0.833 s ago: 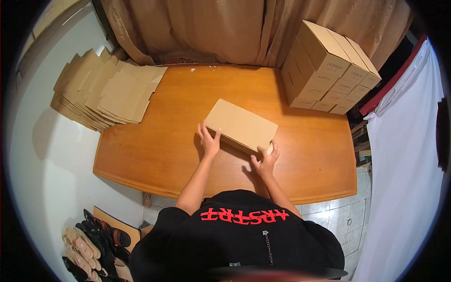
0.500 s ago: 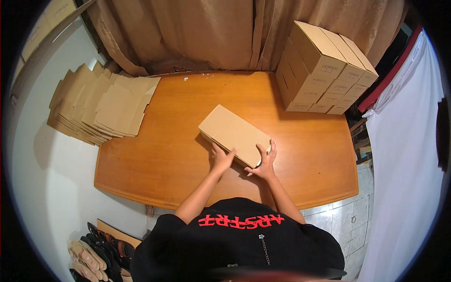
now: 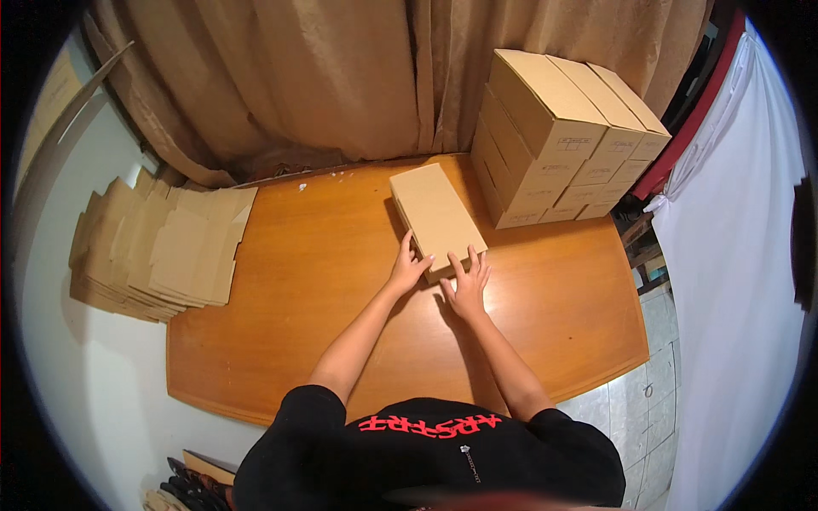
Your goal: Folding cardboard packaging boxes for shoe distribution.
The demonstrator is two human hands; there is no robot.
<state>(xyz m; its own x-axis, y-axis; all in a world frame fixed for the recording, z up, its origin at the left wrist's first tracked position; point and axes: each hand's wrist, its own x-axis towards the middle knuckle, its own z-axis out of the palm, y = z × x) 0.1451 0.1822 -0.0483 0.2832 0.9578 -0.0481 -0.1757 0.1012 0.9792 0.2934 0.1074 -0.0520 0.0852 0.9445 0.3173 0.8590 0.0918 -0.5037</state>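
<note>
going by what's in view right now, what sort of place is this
Probably a small packing room: a wooden table has flat cardboard sheets piled at its left and stacked cartons at its far right.

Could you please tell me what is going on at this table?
A person has both hands on a brown cardboard box whose top looks closed. The left hand is at its left side near the closest corner, and the right hand is at its near end. To the right, similar boxes stand stacked on the wooden table; at the left lies a pile of flat cardboard.
</note>
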